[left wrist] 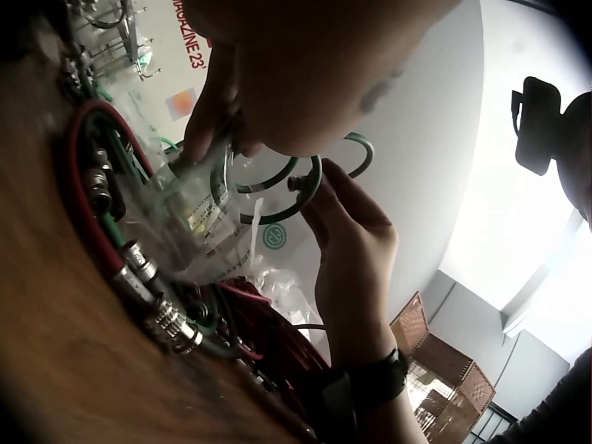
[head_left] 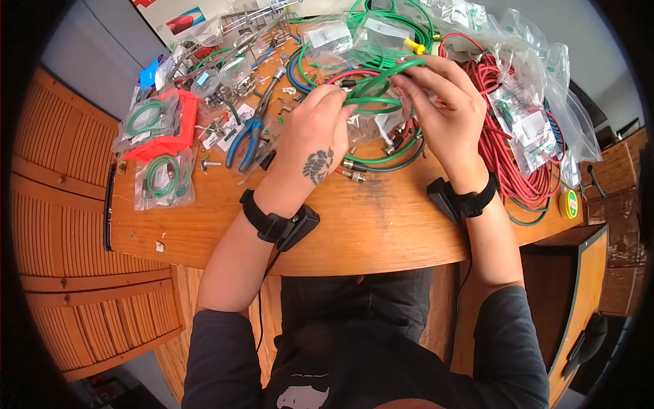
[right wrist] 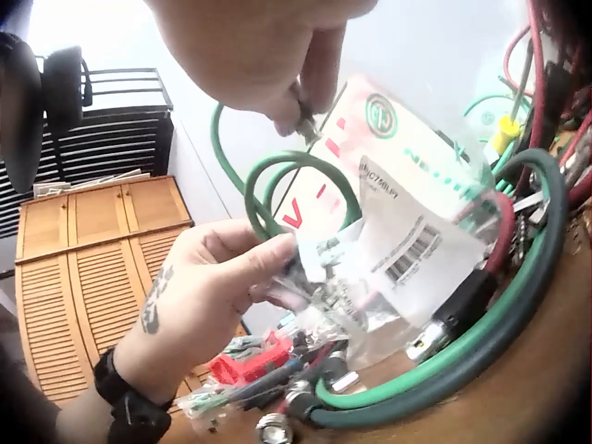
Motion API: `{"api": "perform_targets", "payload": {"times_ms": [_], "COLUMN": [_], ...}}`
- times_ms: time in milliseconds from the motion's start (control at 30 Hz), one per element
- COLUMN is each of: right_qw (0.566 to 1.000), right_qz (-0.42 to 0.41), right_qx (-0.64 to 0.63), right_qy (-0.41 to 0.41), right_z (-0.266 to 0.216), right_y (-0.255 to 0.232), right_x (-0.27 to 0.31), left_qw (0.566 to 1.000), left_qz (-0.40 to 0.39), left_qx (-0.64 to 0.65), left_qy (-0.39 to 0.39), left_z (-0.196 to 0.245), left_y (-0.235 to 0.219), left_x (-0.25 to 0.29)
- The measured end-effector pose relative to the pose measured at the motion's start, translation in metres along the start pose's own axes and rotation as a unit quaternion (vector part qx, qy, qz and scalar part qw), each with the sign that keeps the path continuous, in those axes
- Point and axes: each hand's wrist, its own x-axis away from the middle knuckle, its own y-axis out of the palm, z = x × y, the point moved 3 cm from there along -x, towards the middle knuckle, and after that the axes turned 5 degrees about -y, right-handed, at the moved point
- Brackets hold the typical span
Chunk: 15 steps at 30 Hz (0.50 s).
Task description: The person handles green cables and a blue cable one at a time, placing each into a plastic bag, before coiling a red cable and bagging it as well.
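Note:
Above the middle of the table my left hand [head_left: 315,129] pinches a coiled green cable [right wrist: 259,180] between thumb and fingers. A clear plastic bag with a white barcode label [right wrist: 412,245] hangs at those same fingertips. My right hand [head_left: 446,102] grips the end of the green cable, up and to the right of the left hand. At its fingertips a small metal connector [right wrist: 305,120] shows in the right wrist view. The loops of the cable hang between the two hands. Thicker green and dark cables with metal connectors [left wrist: 171,324] lie on the table below.
Blue-handled pliers [head_left: 245,143] and a red tray [head_left: 174,129] lie on the left, near bagged green cables [head_left: 163,178]. To the right sits a large red cable bundle [head_left: 511,163] under plastic bags. A yellow tub [head_left: 569,204] stands at the table's right edge.

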Motion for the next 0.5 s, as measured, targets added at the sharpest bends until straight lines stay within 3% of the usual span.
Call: {"api": "perform_targets", "payload": {"times_ms": [133, 200, 400, 500], "right_qw": [0.998, 0.992, 0.989, 0.989], "right_qz": [-0.053, -0.106, -0.085, -0.125], "right_qx": [0.021, 0.008, -0.062, -0.037], "right_qy": [0.041, 0.064, 0.107, 0.068], "right_z": [0.005, 0.008, 0.017, 0.019], "right_y": [-0.001, 0.004, 0.018, 0.018], "right_x": [0.002, 0.006, 0.018, 0.018], "left_qw": [1.0, 0.996, 0.988, 0.986], "left_qz": [-0.014, -0.014, -0.034, -0.033], "left_qx": [0.003, 0.033, 0.108, 0.121], "left_qy": [-0.027, -0.081, -0.11, -0.111], "left_z": [-0.009, -0.018, -0.018, -0.022], "left_y": [0.002, 0.003, 0.005, 0.007], "left_x": [-0.001, -0.001, 0.001, 0.001]}}
